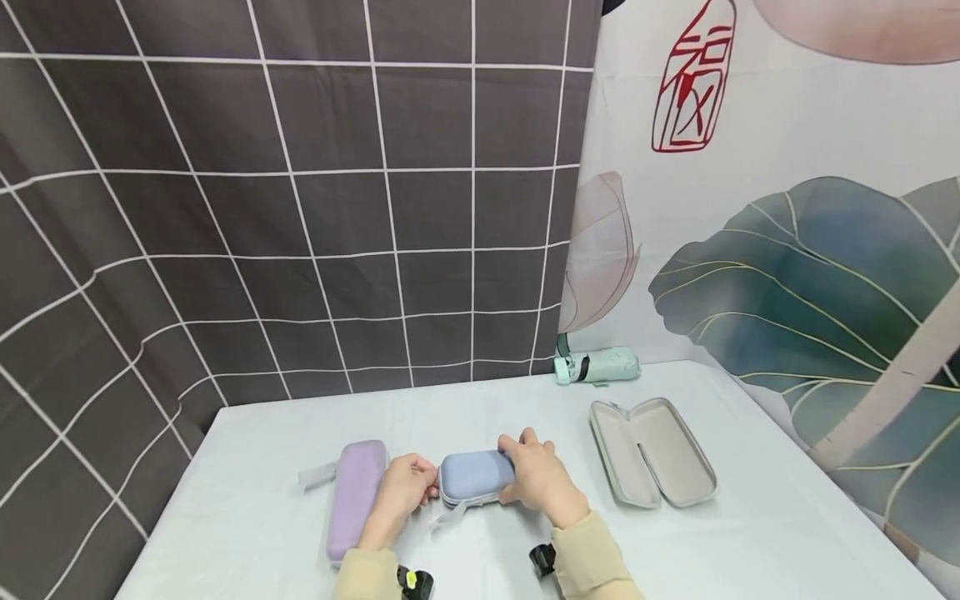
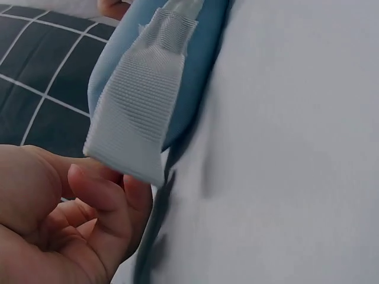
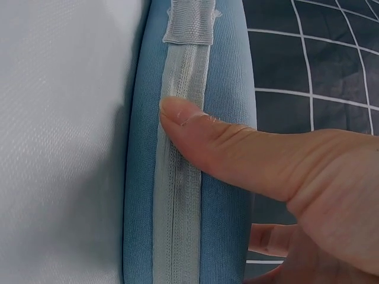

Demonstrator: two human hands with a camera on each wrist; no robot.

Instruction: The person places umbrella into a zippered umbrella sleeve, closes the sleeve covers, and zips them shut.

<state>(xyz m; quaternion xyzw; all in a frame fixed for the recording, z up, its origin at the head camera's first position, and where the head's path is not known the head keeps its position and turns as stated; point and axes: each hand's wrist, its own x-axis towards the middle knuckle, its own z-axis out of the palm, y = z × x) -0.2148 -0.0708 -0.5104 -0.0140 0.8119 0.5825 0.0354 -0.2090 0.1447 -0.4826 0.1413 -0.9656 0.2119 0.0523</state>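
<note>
A small blue zippered case [image 1: 474,473] lies on the white table in front of me. My right hand [image 1: 536,475] grips its right end. In the right wrist view the thumb [image 3: 195,127] presses on the pale zipper band [image 3: 177,207], with other fingers behind the case. At the left end, my left hand [image 1: 411,482] has its fingers curled right by the corner. A grey ribbed fabric tab [image 2: 139,106] hangs from the case and hides part of those fingertips in the left wrist view; I cannot tell whether they pinch anything.
A long purple case [image 1: 357,496] with a grey tab lies beside my left forearm. To the right, an opened case [image 1: 671,454] shows its pale lining. A mint-green folded umbrella [image 1: 600,367] lies at the back edge, against the curtains.
</note>
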